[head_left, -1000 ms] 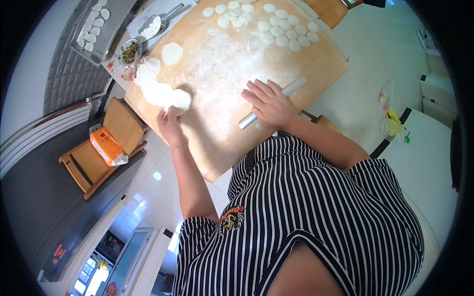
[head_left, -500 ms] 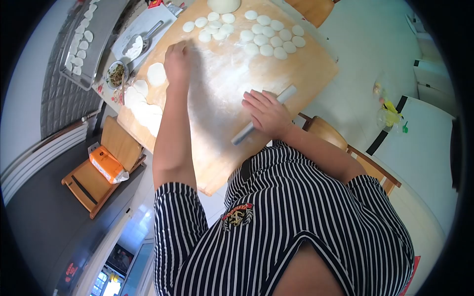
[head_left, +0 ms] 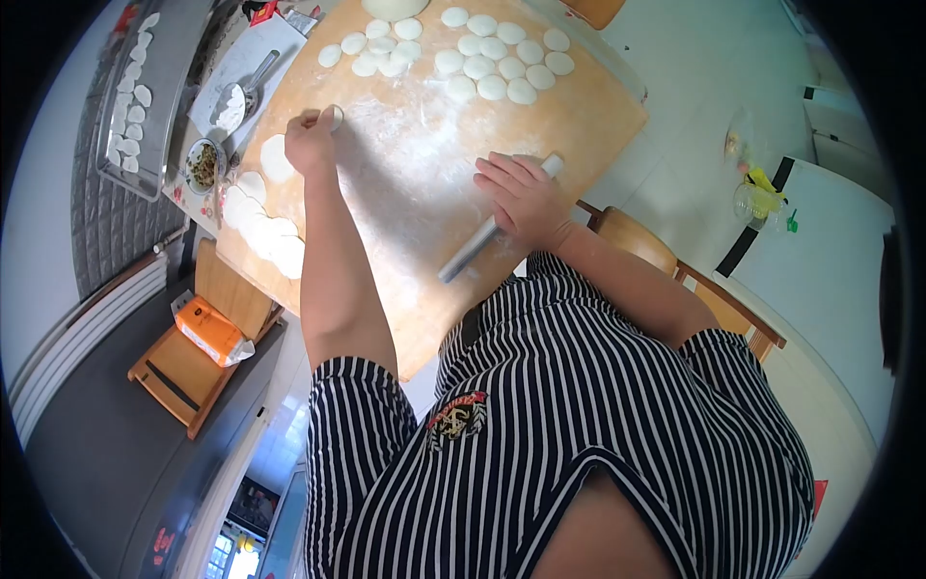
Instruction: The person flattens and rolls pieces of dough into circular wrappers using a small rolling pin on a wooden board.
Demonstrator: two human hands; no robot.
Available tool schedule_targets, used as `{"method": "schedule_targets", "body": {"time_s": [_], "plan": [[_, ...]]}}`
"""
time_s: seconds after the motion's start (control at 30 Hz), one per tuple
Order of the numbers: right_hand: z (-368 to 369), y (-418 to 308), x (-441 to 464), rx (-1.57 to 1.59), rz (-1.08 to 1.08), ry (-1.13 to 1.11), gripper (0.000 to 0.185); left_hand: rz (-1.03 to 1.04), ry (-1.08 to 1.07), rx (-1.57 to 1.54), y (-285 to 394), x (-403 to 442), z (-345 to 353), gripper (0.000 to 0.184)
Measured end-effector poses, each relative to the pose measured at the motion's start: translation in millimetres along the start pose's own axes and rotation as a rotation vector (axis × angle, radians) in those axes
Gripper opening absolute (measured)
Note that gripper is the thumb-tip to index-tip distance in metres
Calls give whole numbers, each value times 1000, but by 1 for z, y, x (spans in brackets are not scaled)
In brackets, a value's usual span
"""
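Observation:
My left hand [head_left: 312,143] is closed over the floured wooden board [head_left: 415,323], pinching a small dough disc [head_left: 337,118] whose edge shows at the fingertips. Beside it lies a flat dough wrapper [head_left: 277,158], and nearer me several rolled wrappers [head_left: 260,227] overlap in a pile. My right hand [head_left: 526,201] rests palm down across a pale rolling pin [head_left: 468,256], its fingers stretched out flat. Small dough discs [head_left: 492,87] sit in groups at the board's far side, by a larger lump of dough [head_left: 395,8].
Left of the board are a bowl of chopped filling [head_left: 203,166], a scoop with flour [head_left: 233,108] and a metal tray [head_left: 159,125] of dough pieces. A chair [head_left: 174,372] holds an orange package [head_left: 210,331]. Another chair [head_left: 632,241] stands at the right.
My left hand has come slightly nearer me, and a dough disc now shows at its fingertips. My right hand stays on the rolling pin. The view has shifted a little.

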State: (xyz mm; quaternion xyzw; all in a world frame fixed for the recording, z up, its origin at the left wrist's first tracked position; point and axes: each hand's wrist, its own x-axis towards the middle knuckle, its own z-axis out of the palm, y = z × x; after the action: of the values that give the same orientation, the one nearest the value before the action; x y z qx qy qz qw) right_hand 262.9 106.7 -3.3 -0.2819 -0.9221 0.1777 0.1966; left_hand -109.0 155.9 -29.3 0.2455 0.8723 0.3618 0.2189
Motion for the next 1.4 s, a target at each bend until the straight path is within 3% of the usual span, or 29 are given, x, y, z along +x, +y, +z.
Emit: {"method": "schedule_targets", "body": {"time_s": [0.1,0.17,0.23,0.33,0.43,0.5,0.63,0.7,0.87,0.93,1.03,1.13,1.23,1.33,1.4], "plan": [[-4,2,0,-6,14,-27,49,135,-29,220,7,-46,2,34],[-4,3,2,-16,30,-37,49,355,-115,178,11,-98,18,33],[-1,7,4,-122,69,74,53,420,-263,150,26,-157,31,27],[-9,-1,17,-265,169,11,59,557,-298,157,21,-216,42,25],[-11,-5,54,-272,152,-33,63,455,-462,131,26,-231,29,18],[3,-3,89,-319,156,-26,65,170,-562,-4,26,-215,21,8],[24,8,112,-260,136,82,66,380,-537,116,25,-189,29,10],[14,1,84,-201,197,70,65,549,-645,56,14,-184,34,14],[9,3,-4,-257,218,75,58,438,-544,171,15,-214,16,22],[-8,-7,7,-222,225,44,55,145,-669,54,11,-221,6,26],[-10,-9,67,-317,50,46,62,198,-665,154,15,-208,7,28],[18,-3,101,-267,87,103,62,335,-570,288,13,-199,15,30],[5,-3,63,-234,104,42,60,496,-545,299,5,-198,17,26],[2,0,-6,-186,148,-8,60,406,-532,291,0,-207,2,24],[2,-1,-11,-165,173,7,60,107,-693,170,-1,-211,-10,25]]}}
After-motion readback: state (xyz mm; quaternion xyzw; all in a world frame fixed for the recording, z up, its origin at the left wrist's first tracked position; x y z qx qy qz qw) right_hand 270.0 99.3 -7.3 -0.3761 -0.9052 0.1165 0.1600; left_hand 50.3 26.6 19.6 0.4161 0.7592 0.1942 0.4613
